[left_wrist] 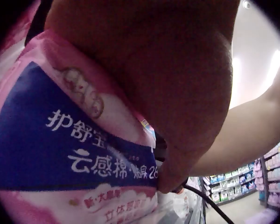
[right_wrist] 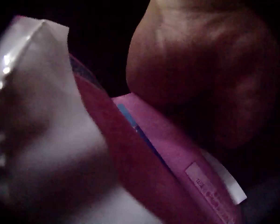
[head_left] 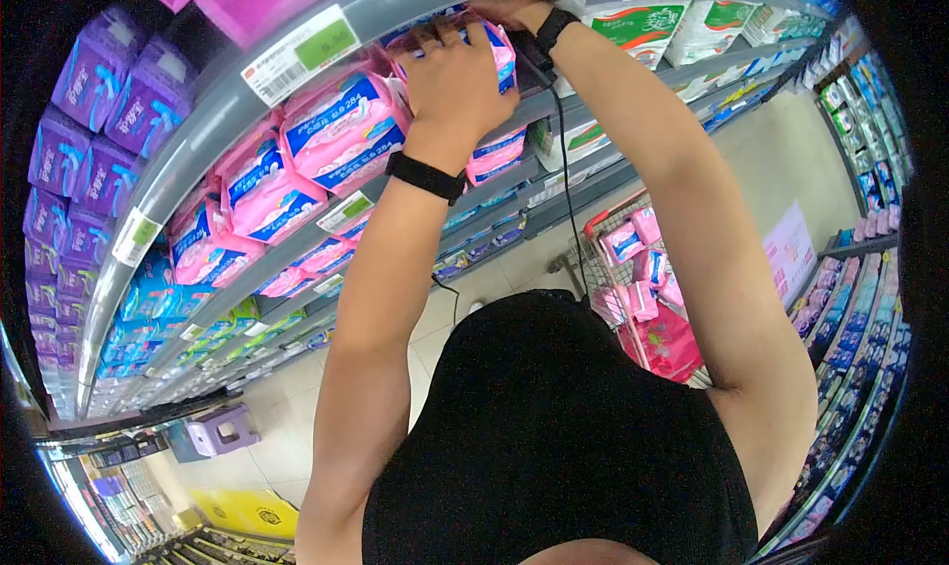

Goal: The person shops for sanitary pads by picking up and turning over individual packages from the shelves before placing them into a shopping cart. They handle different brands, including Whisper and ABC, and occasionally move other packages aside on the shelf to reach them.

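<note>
My left hand (head_left: 455, 83) grips a pink and blue pack of sanitary pads (head_left: 505, 63) at the shelf front, fingers spread over its face. The thumb lies along the pack's right side. In the left wrist view, this pack (left_wrist: 70, 158) fills the lower left, its lettering upright. Farther in under the upper shelf is my right hand (head_left: 509, 9), its fingers hidden. The dark right wrist view shows that hand's palm (right_wrist: 200, 70) right beside a pink pack (right_wrist: 149, 130); I cannot tell whether it holds it.
More pink packs (head_left: 346, 130) line the shelf to the left, under a grey shelf edge (head_left: 213, 120) with price tags. White and green packs (head_left: 638, 36) stand to the right. A shopping cart (head_left: 605, 259) holding pink packs stands below. A black cable (head_left: 566, 160) hangs from the right wrist.
</note>
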Action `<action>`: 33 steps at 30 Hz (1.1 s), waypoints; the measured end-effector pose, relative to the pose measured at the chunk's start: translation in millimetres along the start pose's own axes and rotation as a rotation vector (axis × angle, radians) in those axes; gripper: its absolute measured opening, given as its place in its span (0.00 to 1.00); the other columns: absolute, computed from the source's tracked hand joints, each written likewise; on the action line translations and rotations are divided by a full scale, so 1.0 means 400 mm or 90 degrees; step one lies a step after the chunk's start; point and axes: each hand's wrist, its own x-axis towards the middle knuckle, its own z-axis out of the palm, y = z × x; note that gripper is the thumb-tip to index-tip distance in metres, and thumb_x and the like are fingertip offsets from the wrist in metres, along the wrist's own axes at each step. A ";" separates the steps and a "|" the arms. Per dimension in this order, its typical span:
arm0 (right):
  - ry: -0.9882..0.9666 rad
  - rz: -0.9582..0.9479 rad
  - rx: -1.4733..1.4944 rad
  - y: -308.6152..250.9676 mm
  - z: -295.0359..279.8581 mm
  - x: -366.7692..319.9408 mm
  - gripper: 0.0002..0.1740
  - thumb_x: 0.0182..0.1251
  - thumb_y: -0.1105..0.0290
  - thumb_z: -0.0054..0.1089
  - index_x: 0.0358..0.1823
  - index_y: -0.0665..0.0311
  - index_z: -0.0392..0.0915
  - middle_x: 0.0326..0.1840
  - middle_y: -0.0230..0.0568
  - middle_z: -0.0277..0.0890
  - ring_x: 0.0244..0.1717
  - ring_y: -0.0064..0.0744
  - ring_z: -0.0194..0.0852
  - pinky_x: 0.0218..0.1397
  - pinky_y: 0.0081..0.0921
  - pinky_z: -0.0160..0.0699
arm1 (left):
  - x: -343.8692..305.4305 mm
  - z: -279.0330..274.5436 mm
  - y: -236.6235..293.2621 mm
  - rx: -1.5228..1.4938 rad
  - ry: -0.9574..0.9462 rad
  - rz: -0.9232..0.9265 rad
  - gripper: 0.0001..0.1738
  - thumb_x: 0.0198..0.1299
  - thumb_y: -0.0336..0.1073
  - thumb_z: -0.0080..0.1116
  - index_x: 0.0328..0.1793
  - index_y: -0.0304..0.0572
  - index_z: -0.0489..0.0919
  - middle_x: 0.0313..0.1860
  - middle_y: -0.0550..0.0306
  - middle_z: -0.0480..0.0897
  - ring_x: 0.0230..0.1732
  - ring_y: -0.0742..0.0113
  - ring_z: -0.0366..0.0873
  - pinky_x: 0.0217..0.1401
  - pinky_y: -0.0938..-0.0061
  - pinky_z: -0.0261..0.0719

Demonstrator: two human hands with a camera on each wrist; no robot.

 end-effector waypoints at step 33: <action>0.191 0.765 -0.194 -0.334 -0.177 -1.768 0.19 0.68 0.59 0.62 0.52 0.66 0.81 0.46 0.53 0.86 0.49 0.52 0.84 0.53 0.42 0.81 | -0.077 0.041 0.094 0.050 0.294 0.206 0.27 0.71 0.46 0.59 0.66 0.30 0.75 0.61 0.37 0.79 0.61 0.38 0.76 0.65 0.48 0.73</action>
